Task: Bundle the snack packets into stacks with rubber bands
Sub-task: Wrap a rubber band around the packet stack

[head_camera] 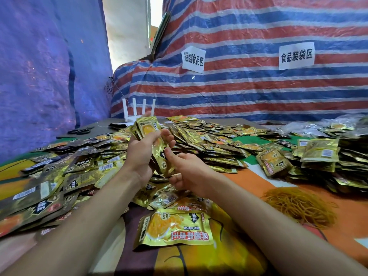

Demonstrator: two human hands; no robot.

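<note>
Snack packets [79, 170] lie loose in a wide heap over the tabletop [258, 182]. One stack [149, 140] of them stands tilted in the air between my two hands, above the heap.

I judge that each one is very light and thin, a little stiff at the sealed edges and soft in the middle. The gold foil is shiny, so I expect the faces to slide easily on each other. The stack could fan out or slip apart if the pressure is weak. For this reason the good place to hold is across the flat faces, squeezing front and back near the middle, not at one corner.

My left hand [141, 154] is raised, and its fingers are curled round the upper half of the stack and clamp it. My right hand [189, 172] is lower, just beside the left. Its thumb lies on the front face near the lower end and the other fingers curl under the bottom edge, so it pinches that end. Both forearms reach forward over the heap.

The rubber bands [298, 204] lie in a tangled pile on the tabletop at my right, well apart from both hands. I see no band in either hand. I think the left hand alone must hold the stack tight while the right goes for a band.
</note>
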